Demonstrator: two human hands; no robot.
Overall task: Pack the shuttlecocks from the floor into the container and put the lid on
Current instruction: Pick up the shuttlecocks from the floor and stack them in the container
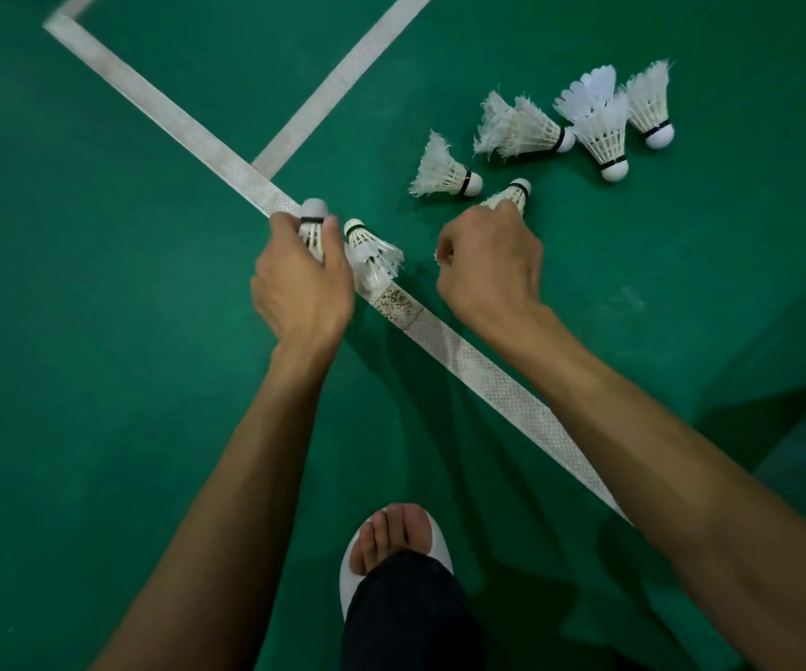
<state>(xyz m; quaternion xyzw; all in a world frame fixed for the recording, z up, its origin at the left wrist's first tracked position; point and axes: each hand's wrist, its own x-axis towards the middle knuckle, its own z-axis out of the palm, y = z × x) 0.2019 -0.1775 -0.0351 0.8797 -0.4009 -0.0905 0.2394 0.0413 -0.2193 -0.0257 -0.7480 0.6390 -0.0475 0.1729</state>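
My left hand (302,283) is shut on a white feather shuttlecock (313,220), its cork tip pointing away from me. Beside that hand a second shuttlecock (372,251) lies on the white court line. My right hand (490,263) is closed around the feathers of another shuttlecock (515,193), whose cork sticks out past my fingers. Several more shuttlecocks lie on the green floor beyond: one (442,169) just ahead, and a cluster (599,123) at the upper right. No container or lid is in view.
White court lines (483,370) cross the green floor (125,283) diagonally. My foot in a white sandal (394,540) and a dark trouser leg stand at the bottom centre.
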